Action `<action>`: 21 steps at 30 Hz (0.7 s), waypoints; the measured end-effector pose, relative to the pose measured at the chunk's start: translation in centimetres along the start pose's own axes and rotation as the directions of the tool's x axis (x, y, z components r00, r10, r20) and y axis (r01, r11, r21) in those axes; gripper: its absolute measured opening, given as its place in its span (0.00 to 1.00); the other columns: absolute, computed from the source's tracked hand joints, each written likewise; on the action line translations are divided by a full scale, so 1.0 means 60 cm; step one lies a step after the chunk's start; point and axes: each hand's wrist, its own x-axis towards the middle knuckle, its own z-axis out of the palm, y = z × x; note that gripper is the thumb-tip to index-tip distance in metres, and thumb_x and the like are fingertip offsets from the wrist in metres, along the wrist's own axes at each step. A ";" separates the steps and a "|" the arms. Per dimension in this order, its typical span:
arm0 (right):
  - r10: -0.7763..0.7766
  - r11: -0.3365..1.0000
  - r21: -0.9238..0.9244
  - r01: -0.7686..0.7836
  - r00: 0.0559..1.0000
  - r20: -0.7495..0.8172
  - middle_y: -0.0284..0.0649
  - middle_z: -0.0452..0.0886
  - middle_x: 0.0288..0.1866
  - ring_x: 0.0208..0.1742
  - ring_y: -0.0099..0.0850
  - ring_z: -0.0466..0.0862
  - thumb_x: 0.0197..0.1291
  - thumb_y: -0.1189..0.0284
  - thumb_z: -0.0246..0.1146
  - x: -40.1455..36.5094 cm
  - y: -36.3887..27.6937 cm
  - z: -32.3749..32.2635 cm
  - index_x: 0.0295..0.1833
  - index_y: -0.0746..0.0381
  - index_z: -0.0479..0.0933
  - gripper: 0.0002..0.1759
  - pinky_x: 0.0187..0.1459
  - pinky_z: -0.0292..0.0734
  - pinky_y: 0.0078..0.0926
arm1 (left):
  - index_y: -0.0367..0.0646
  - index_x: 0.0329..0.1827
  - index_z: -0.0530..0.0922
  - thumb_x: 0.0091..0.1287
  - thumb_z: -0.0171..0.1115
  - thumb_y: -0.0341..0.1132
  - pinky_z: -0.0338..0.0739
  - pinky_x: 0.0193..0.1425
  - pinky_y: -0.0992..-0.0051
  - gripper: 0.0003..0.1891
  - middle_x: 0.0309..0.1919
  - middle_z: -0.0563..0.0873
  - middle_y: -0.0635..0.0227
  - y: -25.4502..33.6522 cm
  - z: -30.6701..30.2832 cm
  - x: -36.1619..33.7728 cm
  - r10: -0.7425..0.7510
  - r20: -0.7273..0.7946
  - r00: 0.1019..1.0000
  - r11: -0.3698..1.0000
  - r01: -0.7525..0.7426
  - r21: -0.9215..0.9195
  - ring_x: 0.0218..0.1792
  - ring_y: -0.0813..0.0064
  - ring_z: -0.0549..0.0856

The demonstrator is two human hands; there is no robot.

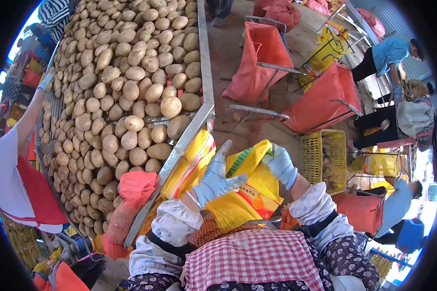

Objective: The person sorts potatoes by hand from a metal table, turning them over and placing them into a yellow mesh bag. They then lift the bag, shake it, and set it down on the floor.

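In front of my body hangs a yellow mesh potato bag (233, 206) with a red and white printed label and a green strip near its top. My right hand (280, 166), in a pale blue glove, pinches the bag's upper edge. Its fingers are closed there. My left hand (217, 178), gloved the same way, is beside the bag's left side with thumb and fingers spread apart. To the left, a large heap of potatoes (131, 87) fills a metal-edged sorting table (206, 63). More yellow bags (192, 162) lie along the table's near edge.
An orange-red sack (131, 206) hangs on the table's near corner. Right of me, red sacks (262, 58) stand on metal frames near a yellow crate (323, 160) holding potatoes. A person in blue (391, 53) bends at the far right; another person's arm (31, 111) reaches in at left.
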 end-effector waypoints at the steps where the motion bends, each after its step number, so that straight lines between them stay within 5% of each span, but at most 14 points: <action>1: -0.083 0.990 -0.119 0.071 0.992 -0.098 0.36 0.84 0.40 0.42 0.24 0.83 0.59 0.83 0.57 0.002 -0.016 -0.006 0.50 0.64 0.77 0.14 0.45 0.77 0.22 | 0.38 0.75 0.55 0.50 0.72 0.52 0.53 0.73 0.50 0.52 0.71 0.62 0.49 0.009 0.017 0.004 -0.057 -0.064 0.996 0.941 0.032 -0.338 0.71 0.44 0.60; 2: -0.159 0.964 -0.239 0.118 0.975 -0.158 0.39 0.84 0.40 0.42 0.29 0.84 0.56 0.82 0.59 0.005 -0.031 -0.010 0.50 0.64 0.77 0.15 0.45 0.78 0.25 | 0.37 0.75 0.55 0.50 0.72 0.51 0.54 0.74 0.53 0.52 0.70 0.64 0.49 0.042 0.006 0.017 0.128 -0.145 0.981 0.992 -0.124 0.036 0.71 0.43 0.61; 4: -0.230 0.922 -0.360 0.145 0.951 -0.207 0.43 0.85 0.41 0.42 0.35 0.85 0.53 0.80 0.61 0.000 -0.076 -0.009 0.50 0.63 0.78 0.16 0.44 0.78 0.27 | 0.37 0.73 0.56 0.51 0.71 0.46 0.57 0.72 0.54 0.48 0.66 0.68 0.49 0.066 0.011 0.046 0.187 -0.206 0.960 0.976 -0.158 0.152 0.68 0.44 0.65; 5: -0.462 0.747 -0.556 0.364 0.886 -0.042 0.44 0.84 0.41 0.41 0.39 0.85 0.49 0.78 0.64 -0.010 -0.112 -0.006 0.50 0.63 0.78 0.19 0.43 0.79 0.29 | 0.37 0.72 0.58 0.52 0.70 0.42 0.59 0.70 0.55 0.45 0.62 0.72 0.48 0.069 0.011 0.062 0.249 -0.262 0.932 0.945 -0.174 0.279 0.65 0.45 0.69; 6: -0.628 0.487 -0.679 0.549 0.760 0.164 0.46 0.84 0.41 0.39 0.44 0.85 0.45 0.76 0.67 -0.017 -0.140 -0.006 0.50 0.62 0.78 0.21 0.41 0.80 0.31 | 0.35 0.66 0.67 0.53 0.65 0.30 0.69 0.61 0.56 0.34 0.52 0.79 0.50 0.059 0.009 0.088 0.072 -0.226 0.972 0.995 -0.053 0.090 0.54 0.50 0.78; 7: -0.631 0.490 -0.681 0.544 0.760 0.154 0.46 0.84 0.41 0.39 0.44 0.85 0.45 0.76 0.67 -0.019 -0.155 -0.010 0.50 0.62 0.78 0.21 0.41 0.80 0.31 | 0.35 0.66 0.67 0.53 0.65 0.30 0.69 0.61 0.56 0.34 0.52 0.79 0.50 0.052 -0.001 0.105 0.079 -0.217 0.973 0.994 -0.060 0.092 0.54 0.50 0.78; 10: -0.825 0.205 -0.645 0.736 0.485 0.292 0.42 0.85 0.43 0.35 0.41 0.86 0.39 0.69 0.72 -0.039 -0.195 -0.029 0.49 0.63 0.79 0.27 0.34 0.80 0.31 | 0.34 0.55 0.75 0.55 0.61 0.24 0.77 0.45 0.62 0.21 0.45 0.82 0.52 0.069 -0.049 0.117 0.410 -0.414 0.813 0.904 -0.422 0.066 0.41 0.57 0.83; 11: -0.823 0.196 -0.639 0.744 0.479 0.306 0.45 0.85 0.46 0.38 0.40 0.87 0.44 0.66 0.73 -0.052 -0.202 -0.041 0.56 0.65 0.76 0.31 0.37 0.80 0.32 | 0.33 0.52 0.77 0.58 0.60 0.24 0.79 0.43 0.65 0.17 0.46 0.82 0.52 0.113 -0.085 0.119 0.488 -0.445 0.751 0.862 -0.495 0.110 0.40 0.60 0.84; 14: -0.881 0.369 -0.507 0.779 0.467 0.076 0.52 0.77 0.60 0.55 0.45 0.81 0.48 0.54 0.74 -0.051 -0.213 -0.039 0.66 0.69 0.66 0.46 0.54 0.75 0.38 | 0.32 0.52 0.76 0.65 0.61 0.28 0.80 0.50 0.69 0.14 0.51 0.81 0.53 0.180 -0.133 0.120 0.268 -0.636 0.723 0.744 -0.575 -0.341 0.45 0.66 0.84; 15: -0.846 0.377 -0.582 0.721 0.523 0.100 0.54 0.74 0.64 0.60 0.47 0.78 0.47 0.50 0.74 -0.051 -0.220 -0.051 0.68 0.70 0.63 0.51 0.60 0.72 0.40 | 0.32 0.53 0.75 0.64 0.63 0.29 0.79 0.51 0.71 0.16 0.51 0.81 0.54 0.186 -0.138 0.123 0.206 -0.677 0.706 0.686 -0.598 -0.415 0.46 0.67 0.84; 17: -0.594 0.645 -0.527 0.553 0.797 0.110 0.53 0.71 0.66 0.65 0.49 0.73 0.48 0.50 0.74 -0.051 -0.163 -0.054 0.69 0.68 0.63 0.50 0.65 0.67 0.40 | 0.32 0.55 0.75 0.63 0.66 0.31 0.79 0.52 0.74 0.19 0.52 0.81 0.56 0.197 -0.147 0.130 0.080 -0.748 0.659 0.538 -0.660 -0.525 0.47 0.69 0.83; 19: -0.396 0.632 -0.655 0.414 0.899 0.186 0.51 0.72 0.66 0.64 0.49 0.74 0.53 0.53 0.71 -0.054 -0.115 -0.051 0.67 0.63 0.68 0.41 0.64 0.68 0.40 | 0.32 0.57 0.75 0.66 0.64 0.31 0.78 0.52 0.77 0.18 0.49 0.83 0.60 0.149 -0.136 0.122 0.152 -0.603 0.783 0.709 -0.512 -0.485 0.46 0.75 0.83; 20: -0.177 0.866 -0.441 0.235 0.970 0.169 0.51 0.72 0.66 0.65 0.48 0.73 0.55 0.52 0.69 -0.066 -0.066 -0.043 0.65 0.61 0.71 0.37 0.65 0.68 0.40 | 0.33 0.57 0.75 0.67 0.62 0.31 0.77 0.51 0.78 0.17 0.47 0.84 0.62 0.113 -0.127 0.115 0.175 -0.495 0.851 0.734 -0.448 -0.511 0.45 0.78 0.82; 21: 0.070 0.898 -0.437 0.045 0.968 0.242 0.51 0.71 0.67 0.66 0.47 0.72 0.56 0.52 0.67 -0.071 -0.025 -0.036 0.64 0.59 0.73 0.34 0.65 0.67 0.40 | 0.33 0.57 0.75 0.67 0.62 0.31 0.77 0.51 0.78 0.17 0.47 0.84 0.62 0.072 -0.113 0.103 0.176 -0.493 0.852 0.736 -0.447 -0.509 0.45 0.78 0.82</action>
